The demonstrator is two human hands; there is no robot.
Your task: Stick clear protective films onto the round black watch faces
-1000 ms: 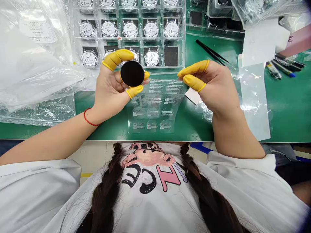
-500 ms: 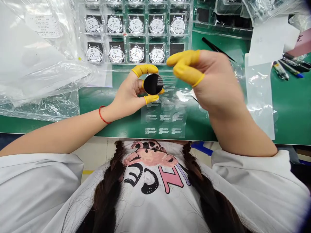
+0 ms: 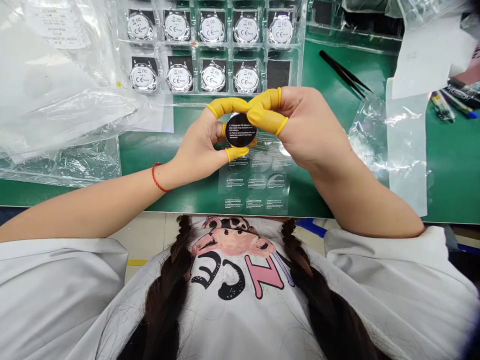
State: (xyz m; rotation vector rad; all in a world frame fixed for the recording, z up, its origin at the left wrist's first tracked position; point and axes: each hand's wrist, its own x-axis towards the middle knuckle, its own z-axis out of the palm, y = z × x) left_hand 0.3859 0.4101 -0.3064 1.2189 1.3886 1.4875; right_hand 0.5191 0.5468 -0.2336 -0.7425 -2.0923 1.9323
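Observation:
My left hand, with yellow finger cots, grips a round watch by its rim, the dark face turned towards me. White printed text, on what looks like a clear round sticker, lies over that face. My right hand, in yellow cots too, pinches at the upper right edge of the face, seemingly on the sticker's edge; the fingertips hide the exact contact. Beneath the hands a transparent sheet of round stickers with the same text rests on the green table.
Behind the hands stands a clear plastic tray with several watches lying back side up. Black tweezers lie to its right. Plastic bags cover the left side. White paper strips and pens are at the right.
My right hand has come left and down to the watch, its fingers now at the face's edge. White text now shows on the face, which was plain dark. The view has shifted slightly.

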